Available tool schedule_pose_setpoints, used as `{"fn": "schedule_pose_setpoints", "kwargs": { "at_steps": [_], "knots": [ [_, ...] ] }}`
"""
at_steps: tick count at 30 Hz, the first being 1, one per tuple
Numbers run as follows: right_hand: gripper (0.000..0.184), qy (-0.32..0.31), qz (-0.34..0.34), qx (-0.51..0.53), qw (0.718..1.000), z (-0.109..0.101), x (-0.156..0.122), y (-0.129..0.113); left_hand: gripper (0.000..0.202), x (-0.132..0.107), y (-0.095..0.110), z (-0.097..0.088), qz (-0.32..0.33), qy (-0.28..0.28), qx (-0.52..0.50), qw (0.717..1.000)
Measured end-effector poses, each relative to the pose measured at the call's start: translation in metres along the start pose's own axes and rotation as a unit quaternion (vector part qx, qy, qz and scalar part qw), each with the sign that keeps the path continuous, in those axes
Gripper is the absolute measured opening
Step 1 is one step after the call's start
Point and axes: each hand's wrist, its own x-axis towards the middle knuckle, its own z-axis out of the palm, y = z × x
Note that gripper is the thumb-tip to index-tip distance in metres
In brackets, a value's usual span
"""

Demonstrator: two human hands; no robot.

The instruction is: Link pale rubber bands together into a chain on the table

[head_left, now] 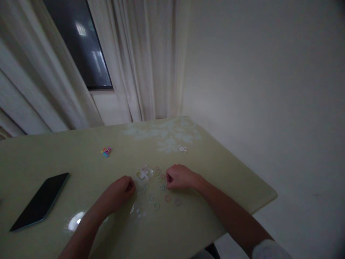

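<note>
My left hand (123, 188) is closed on the table, its curled fingers against the left side of a clear plastic bag (138, 212). What it grips, if anything, is hidden. Several small pale rings and a white label show in a clear packet (145, 173) just beyond it. To the right, my right hand (180, 176) is also closed, with thumb and fingers bunched beside a greenish ring (163, 187); its contents are too small to make out. More loose rings lie around, among them a pinkish ring (167, 198), a pale green ring (156, 206) and a greyish ring (178, 202).
A dark tablet (40, 202) lies at the left of the pale table (81, 162). Farther back are a small multicoloured pile (106, 151) and some small white pieces (183, 149). A curtain (145, 61) hangs behind, and a wall (264, 90) runs along the right.
</note>
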Motion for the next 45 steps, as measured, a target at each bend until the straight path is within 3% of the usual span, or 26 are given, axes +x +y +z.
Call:
{"fn": "schedule_pose_setpoints", "kwargs": {
  "at_steps": [2, 5, 8, 11, 16, 20, 26, 30, 33, 39, 45],
  "knots": [
    [0.003, 0.014, -0.017, 0.016, 1.0, -0.002, -0.001, 0.0, 0.018, -0.003, 0.0, -0.003, 0.012, -0.007, -0.011, 1.0],
    [0.004, 0.016, -0.066, 0.154, 0.986, -0.006, -0.001, -0.002, 0.023, -0.006, 0.007, -0.01, 0.056, -0.03, -0.115, 0.991],
    [0.007, 0.008, -0.108, 0.328, 0.938, -0.007, -0.002, -0.011, 0.026, -0.008, 0.024, -0.017, 0.094, -0.047, -0.267, 0.958],
    [0.013, 0.016, -0.123, 0.43, 0.894, -0.005, -0.003, -0.021, 0.033, -0.009, 0.041, -0.017, 0.073, -0.039, -0.377, 0.922],
    [0.027, 0.037, -0.114, 0.482, 0.868, -0.004, -0.003, -0.026, 0.029, -0.009, 0.051, -0.014, 0.058, -0.017, -0.382, 0.922],
    [0.02, 0.063, -0.107, 0.445, 0.887, -0.004, 0.0, -0.02, 0.027, -0.01, 0.053, -0.018, 0.08, -0.018, -0.394, 0.916],
    [0.013, 0.1, -0.062, 0.278, 0.953, -0.005, 0.007, 0.006, 0.032, -0.011, 0.041, -0.026, 0.059, -0.008, -0.384, 0.922],
    [0.014, 0.085, 0.001, 0.091, 0.992, -0.007, 0.006, 0.018, 0.023, -0.01, 0.022, -0.026, 0.09, -0.077, -0.312, 0.942],
    [0.011, 0.11, -0.007, 0.007, 0.994, -0.002, 0.006, 0.008, 0.02, -0.007, 0.016, -0.02, 0.092, -0.091, -0.247, 0.96],
    [0.018, 0.086, -0.159, -0.008, 0.983, 0.031, 0.018, -0.035, 0.023, 0.0, 0.021, -0.006, 0.068, -0.016, -0.136, 0.988],
    [0.021, 0.086, -0.153, -0.054, 0.983, 0.043, 0.028, -0.046, 0.018, 0.0, 0.028, -0.003, 0.078, -0.005, -0.143, 0.987]
  ]
}}
